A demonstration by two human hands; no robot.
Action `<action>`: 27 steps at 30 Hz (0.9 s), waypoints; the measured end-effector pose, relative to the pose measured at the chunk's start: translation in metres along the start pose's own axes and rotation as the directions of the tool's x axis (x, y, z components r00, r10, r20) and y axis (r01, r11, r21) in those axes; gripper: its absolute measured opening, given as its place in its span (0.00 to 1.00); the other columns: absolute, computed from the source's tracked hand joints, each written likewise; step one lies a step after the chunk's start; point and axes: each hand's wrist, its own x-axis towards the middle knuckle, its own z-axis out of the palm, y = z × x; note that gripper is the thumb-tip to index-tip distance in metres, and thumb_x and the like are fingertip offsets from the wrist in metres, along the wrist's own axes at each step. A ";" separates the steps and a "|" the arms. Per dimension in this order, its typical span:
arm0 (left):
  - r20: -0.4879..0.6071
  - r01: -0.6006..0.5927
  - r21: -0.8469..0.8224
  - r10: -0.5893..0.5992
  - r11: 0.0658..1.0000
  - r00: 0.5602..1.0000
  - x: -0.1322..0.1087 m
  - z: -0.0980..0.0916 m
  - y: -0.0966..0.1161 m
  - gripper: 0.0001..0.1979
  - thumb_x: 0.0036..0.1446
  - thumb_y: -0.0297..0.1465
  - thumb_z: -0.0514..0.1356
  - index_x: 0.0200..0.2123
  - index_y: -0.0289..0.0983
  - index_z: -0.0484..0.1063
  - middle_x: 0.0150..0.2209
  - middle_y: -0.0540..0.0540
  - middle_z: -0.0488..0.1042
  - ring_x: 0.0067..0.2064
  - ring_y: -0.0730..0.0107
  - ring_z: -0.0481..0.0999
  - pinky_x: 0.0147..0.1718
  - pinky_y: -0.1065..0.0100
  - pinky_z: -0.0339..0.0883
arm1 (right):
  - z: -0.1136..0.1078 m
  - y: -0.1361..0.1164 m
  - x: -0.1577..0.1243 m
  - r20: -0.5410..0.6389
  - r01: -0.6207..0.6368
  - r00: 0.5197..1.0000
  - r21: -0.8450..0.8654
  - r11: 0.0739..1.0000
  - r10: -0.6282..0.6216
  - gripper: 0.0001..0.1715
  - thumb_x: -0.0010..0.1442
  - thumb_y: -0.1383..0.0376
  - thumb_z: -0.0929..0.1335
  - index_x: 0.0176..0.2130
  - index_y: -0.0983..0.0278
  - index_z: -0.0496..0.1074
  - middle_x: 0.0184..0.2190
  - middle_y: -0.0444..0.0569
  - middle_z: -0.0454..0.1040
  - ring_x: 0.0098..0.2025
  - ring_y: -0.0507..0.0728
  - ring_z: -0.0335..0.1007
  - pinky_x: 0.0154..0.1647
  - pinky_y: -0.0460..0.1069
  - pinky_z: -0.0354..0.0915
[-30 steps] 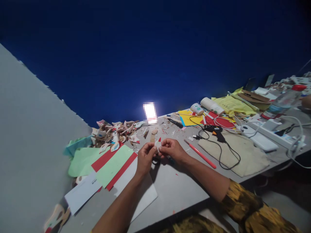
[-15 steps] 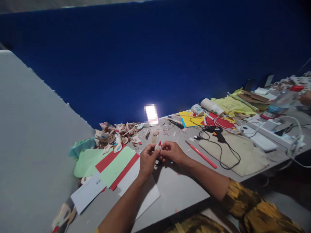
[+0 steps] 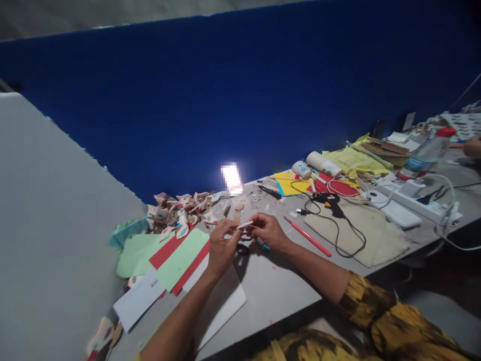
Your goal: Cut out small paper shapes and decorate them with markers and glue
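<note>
My left hand (image 3: 221,245) and my right hand (image 3: 267,230) meet above the grey table (image 3: 274,291). Between their pinched fingertips they hold a small white and red paper cut-out (image 3: 244,225), now lying nearly flat and seen edge-on. Just beneath the hands lie black scissors (image 3: 243,247) and a teal pen tip (image 3: 263,245). Left of my left hand sit stacked red and light green paper sheets (image 3: 179,255), with white sheets (image 3: 140,298) under them.
A heap of small cut-out pieces (image 3: 182,210) lies behind the hands. A red pencil (image 3: 307,235), a black glue gun (image 3: 330,203) with its cord, a beige cloth (image 3: 361,233), yellow papers (image 3: 351,161) and a water bottle (image 3: 426,153) fill the right. Another person's hand (image 3: 472,146) shows at far right.
The cut-out has been tipped from upright to nearly flat between my fingers. Both hands have stayed in about the same place; the camera view shifted slightly.
</note>
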 end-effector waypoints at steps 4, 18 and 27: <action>-0.026 -0.254 0.132 0.260 0.958 0.965 -0.008 -0.005 -0.007 0.07 0.57 0.30 0.64 0.35 0.45 0.84 0.34 0.44 0.78 0.36 0.62 0.77 0.38 0.65 0.71 | -0.001 -0.003 -0.007 -0.034 0.117 0.992 -0.115 0.986 -0.121 0.10 0.50 0.62 0.77 0.35 0.63 0.81 0.31 0.47 0.80 0.30 0.54 0.74 0.27 0.46 0.69; 0.015 -0.614 0.346 0.650 0.709 0.760 -0.023 -0.003 -0.024 0.17 0.59 0.21 0.63 0.52 0.38 0.74 0.41 0.42 0.74 0.43 0.61 0.76 0.39 0.62 0.74 | -0.008 -0.005 -0.011 0.117 0.282 0.958 -0.244 0.928 -0.261 0.07 0.57 0.60 0.76 0.36 0.62 0.82 0.37 0.51 0.84 0.39 0.59 0.80 0.42 0.52 0.73; 0.003 -0.468 0.134 0.472 0.873 0.881 -0.026 -0.001 -0.008 0.11 0.59 0.22 0.65 0.43 0.39 0.77 0.36 0.47 0.74 0.38 0.68 0.76 0.35 0.68 0.71 | -0.007 -0.005 -0.012 0.237 0.290 0.947 -0.337 0.896 -0.217 0.07 0.56 0.64 0.73 0.34 0.65 0.81 0.30 0.48 0.81 0.32 0.55 0.75 0.33 0.47 0.68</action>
